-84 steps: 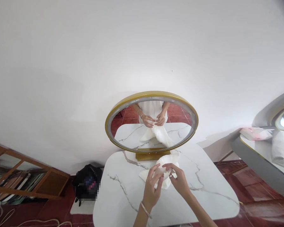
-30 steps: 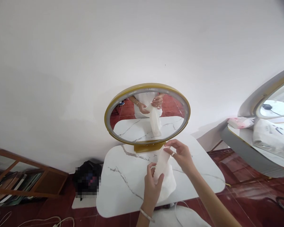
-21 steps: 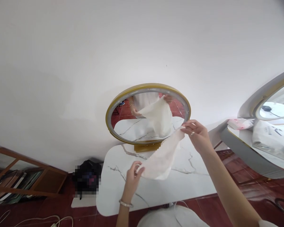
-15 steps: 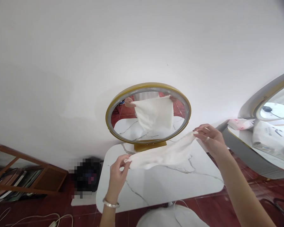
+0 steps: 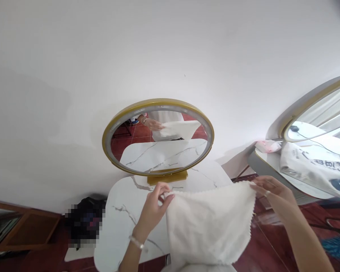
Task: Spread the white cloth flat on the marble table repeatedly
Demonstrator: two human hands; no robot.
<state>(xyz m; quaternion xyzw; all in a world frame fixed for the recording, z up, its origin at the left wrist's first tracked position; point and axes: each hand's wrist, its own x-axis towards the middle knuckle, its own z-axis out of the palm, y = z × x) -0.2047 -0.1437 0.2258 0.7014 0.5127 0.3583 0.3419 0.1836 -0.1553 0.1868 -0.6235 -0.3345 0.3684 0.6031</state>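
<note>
A white cloth (image 5: 209, 224) with a zigzag edge hangs spread out flat in front of me, above the near edge of a white marble table (image 5: 121, 211). My left hand (image 5: 154, 206) pinches its upper left corner. My right hand (image 5: 273, 190), with a ring on one finger, pinches the upper right corner. A round gold-framed mirror (image 5: 158, 138) stands at the back of the table on a gold base and reflects my hands and the cloth.
A black bag (image 5: 83, 223) sits on the red tiled floor left of the table. A wooden shelf (image 5: 19, 230) is at the far left. At the right stands a second table (image 5: 274, 166) with a pink pack (image 5: 265, 145), a white printed bag (image 5: 314, 160) and another mirror (image 5: 323, 117).
The bunched cloth was lifted off the table and pulled apart between both hands, and it hangs fully spread now. My view has shifted so the mirror sits further left.
</note>
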